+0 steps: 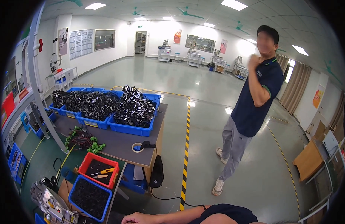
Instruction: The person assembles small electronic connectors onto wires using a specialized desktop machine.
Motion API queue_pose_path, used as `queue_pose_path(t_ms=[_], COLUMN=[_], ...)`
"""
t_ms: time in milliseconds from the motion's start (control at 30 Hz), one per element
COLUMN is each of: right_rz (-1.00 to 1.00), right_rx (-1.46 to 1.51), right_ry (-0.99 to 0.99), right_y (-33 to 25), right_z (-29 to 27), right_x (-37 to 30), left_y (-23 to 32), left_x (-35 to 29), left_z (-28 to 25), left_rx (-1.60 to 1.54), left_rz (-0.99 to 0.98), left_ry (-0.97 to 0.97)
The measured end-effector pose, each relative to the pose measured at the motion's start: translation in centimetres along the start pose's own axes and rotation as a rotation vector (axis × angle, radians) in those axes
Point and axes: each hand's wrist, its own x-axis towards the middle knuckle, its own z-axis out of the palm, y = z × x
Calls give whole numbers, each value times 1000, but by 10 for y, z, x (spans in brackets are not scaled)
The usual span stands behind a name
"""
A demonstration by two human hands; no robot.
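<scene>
Along the lower edge, a forearm reaches leftward from a dark sleeve, and I take it to be my right arm. My right hand is partly cut off by the picture's edge. Its knuckles show, but its fingertips and anything in them are hidden. Nearest to it stands a blue bin full of small black parts. Behind that sits a red bin with black bits, a yellow-handled tool and a pale blade-like piece. A metal bench machine stands to the left. My left hand is out of the picture.
Several blue bins heaped with black cabled parts stand on a grey table. Green-tipped cables, a tape roll and a hanging black pouch are nearby. Another person stands right, beyond striped floor tape.
</scene>
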Motion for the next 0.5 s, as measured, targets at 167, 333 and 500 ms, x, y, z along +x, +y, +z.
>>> queue_pose_path(t_ms=[167,333,500], right_rz=[-28,-49,-87], right_rx=[65,132,125], right_ry=[-36,-71,-87], right_y=[10,28,37], right_z=[-3,-1,-7], right_x=[10,20,33], left_y=[4,-14,16], left_x=[0,21,17], left_z=[-1,-9,0], left_rx=[81,397,35], left_rz=[-77,652,-28], left_ry=[31,26,64])
